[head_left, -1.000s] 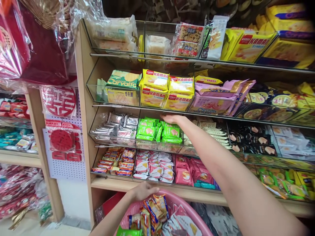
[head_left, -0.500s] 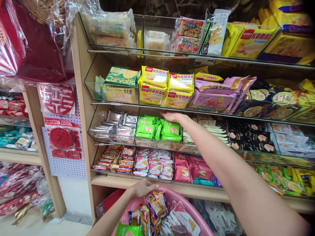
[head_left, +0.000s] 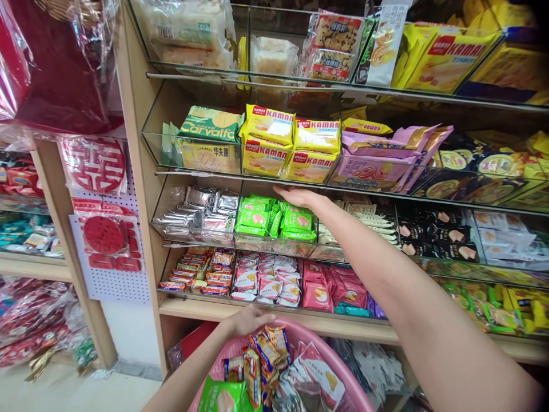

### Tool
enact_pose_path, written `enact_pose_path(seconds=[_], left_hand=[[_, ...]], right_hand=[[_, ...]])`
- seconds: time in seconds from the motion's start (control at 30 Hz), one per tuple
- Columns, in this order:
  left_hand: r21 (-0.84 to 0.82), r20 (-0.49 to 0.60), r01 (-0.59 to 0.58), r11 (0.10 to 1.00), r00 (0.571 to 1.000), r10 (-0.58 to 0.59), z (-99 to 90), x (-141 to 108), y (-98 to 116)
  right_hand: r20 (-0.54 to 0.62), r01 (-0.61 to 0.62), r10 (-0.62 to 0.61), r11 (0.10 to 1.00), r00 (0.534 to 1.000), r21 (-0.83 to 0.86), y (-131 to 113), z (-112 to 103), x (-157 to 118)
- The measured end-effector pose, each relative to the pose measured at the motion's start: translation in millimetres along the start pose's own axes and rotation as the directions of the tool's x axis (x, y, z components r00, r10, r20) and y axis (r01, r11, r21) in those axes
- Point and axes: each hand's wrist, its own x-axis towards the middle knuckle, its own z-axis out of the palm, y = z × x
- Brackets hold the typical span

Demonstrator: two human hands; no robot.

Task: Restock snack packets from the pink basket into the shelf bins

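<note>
My left hand (head_left: 251, 320) is closed over the near-shelf rim of a pink plastic basket (head_left: 349, 372). Inside the basket lie orange-and-blue wrapped snack bars (head_left: 268, 352), white-and-red snack packets (head_left: 319, 372) and a green snack packet (head_left: 225, 396). My right hand (head_left: 298, 197) reaches into a glass-fronted shelf bin, its fingers stretched out flat just above the back of the green wafer packets (head_left: 254, 217). Nothing shows in that hand, though its underside is hidden.
Silver-wrapped packets (head_left: 201, 209) fill the bin to the left, black packets (head_left: 441, 234) one farther right. Yellow biscuit packs (head_left: 315, 136) stand on the shelf above, whose glass edge runs close over my right hand. Pink packets (head_left: 317, 289) lie below.
The view has tilted slightly, so the upper shelves sit higher in the picture. My right hand's fingers reach a little farther left; my left hand stays on the basket rim.
</note>
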Motion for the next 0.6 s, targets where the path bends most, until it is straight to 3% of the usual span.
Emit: enact_pose_path(seconds=[0.27, 0.6], left_hand=[[0.005, 0.01, -0.002, 1.0, 1.0, 0.002, -0.4, -0.7, 1.8], [0.024, -0.003, -0.007, 1.0, 1.0, 0.007, 1.1, 1.8, -1.6]], right_hand=[[0.081, -0.045, 0.04, 0.998, 0.996, 0.054, -5.7, -8.0, -10.5], [-0.041, 0.104, -0.102, 0.993, 0.994, 0.06, -3.8, -4.9, -20.0]])
